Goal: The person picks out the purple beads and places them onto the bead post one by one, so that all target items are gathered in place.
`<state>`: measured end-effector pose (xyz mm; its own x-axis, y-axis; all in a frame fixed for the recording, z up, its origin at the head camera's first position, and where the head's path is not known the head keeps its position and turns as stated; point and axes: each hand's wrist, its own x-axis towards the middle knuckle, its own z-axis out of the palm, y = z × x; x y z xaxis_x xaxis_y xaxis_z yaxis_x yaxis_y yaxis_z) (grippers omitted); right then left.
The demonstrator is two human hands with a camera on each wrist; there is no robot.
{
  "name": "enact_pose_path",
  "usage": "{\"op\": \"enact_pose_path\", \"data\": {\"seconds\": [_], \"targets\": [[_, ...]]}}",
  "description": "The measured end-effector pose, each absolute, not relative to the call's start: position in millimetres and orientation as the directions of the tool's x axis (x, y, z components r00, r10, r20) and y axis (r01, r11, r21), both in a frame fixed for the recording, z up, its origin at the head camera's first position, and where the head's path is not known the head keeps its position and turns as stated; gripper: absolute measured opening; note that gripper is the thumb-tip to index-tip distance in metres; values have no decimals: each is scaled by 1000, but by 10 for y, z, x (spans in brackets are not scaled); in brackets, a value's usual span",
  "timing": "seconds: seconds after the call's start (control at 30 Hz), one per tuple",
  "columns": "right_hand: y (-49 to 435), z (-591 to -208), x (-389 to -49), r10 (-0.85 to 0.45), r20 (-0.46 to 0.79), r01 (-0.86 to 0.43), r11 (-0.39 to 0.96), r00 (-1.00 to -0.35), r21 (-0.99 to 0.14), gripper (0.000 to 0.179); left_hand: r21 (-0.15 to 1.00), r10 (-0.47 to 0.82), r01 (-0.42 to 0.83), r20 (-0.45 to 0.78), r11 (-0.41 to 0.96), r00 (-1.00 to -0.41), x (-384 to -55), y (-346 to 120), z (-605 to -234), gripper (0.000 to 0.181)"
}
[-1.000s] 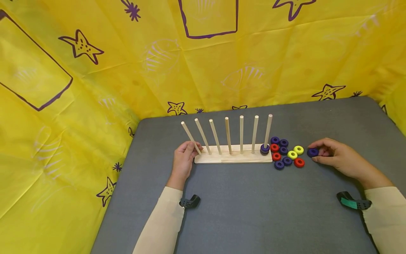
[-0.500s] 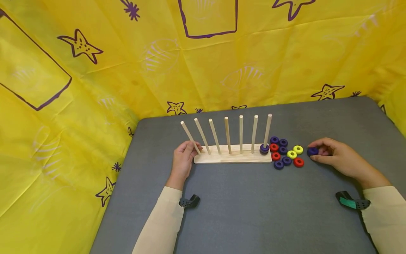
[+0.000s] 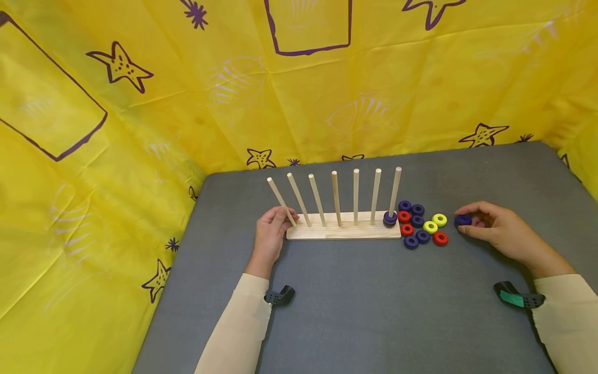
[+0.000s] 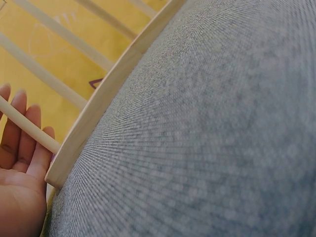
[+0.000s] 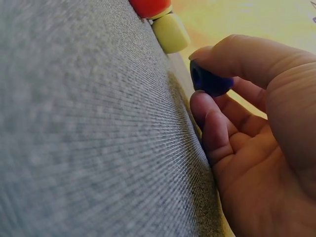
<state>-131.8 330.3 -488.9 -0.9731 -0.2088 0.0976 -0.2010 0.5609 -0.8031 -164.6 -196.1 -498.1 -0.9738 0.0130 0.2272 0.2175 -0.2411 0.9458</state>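
At the right of the head view my right hand (image 3: 500, 228) pinches a dark blue ring (image 3: 463, 220) between thumb and fingers. In the right wrist view the ring (image 5: 211, 81) is tipped, part of its hole facing the camera. My left hand (image 3: 271, 231) holds the left end of a wooden peg rack (image 3: 322, 234), fingers behind the leftmost peg (image 3: 282, 201). From the left wrist, those fingers (image 4: 30, 133) show behind the peg, close to the board's end. Two stacked blue rings (image 3: 390, 220) sit on the rightmost peg; the other pegs are bare.
Between the rack and my right hand lie several loose rings: blue ones (image 3: 411, 242), red ones (image 3: 440, 239) and two yellow ones (image 3: 439, 220). They rest on a grey table (image 3: 350, 301). A yellow patterned cloth (image 3: 299, 109) hangs behind and to the left.
My right hand has raised and tilted the blue ring slightly in its fingertips. The left hand and the rack stay in place.
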Motion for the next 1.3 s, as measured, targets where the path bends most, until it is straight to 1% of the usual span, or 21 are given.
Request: {"op": "enact_pose_path", "data": {"seconds": [0.1,0.33,0.53,0.8,1.07,1.3], "targets": [[3308,-4883,-1314,-205,94,-195,556,-974,-808,28,947,12,216,225,-236,-974,-1651,-1962,-4985,40],[3310,-4886,-1304,-199,110,-201,525,-974,-827,27,949,9,219,227,-225,-974,-1664,-1971,-5003,42],[3309,-4884,-1295,-187,120,-200,504,-975,-840,25,951,6,213,220,-225,-975,-1651,-1963,-4984,37],[3307,-4874,-1292,-182,123,-200,509,-976,-837,23,955,-1,210,215,-210,-977,-1645,-1960,-4981,45],[3292,-4867,-1290,-172,116,-190,519,-978,-833,26,954,-3,209,213,-215,-977,-1649,-1963,-4999,37],[3286,-4871,-1295,-167,119,-190,523,-979,-831,27,952,-6,214,218,-217,-976,-1657,-1963,-5005,42]]}}
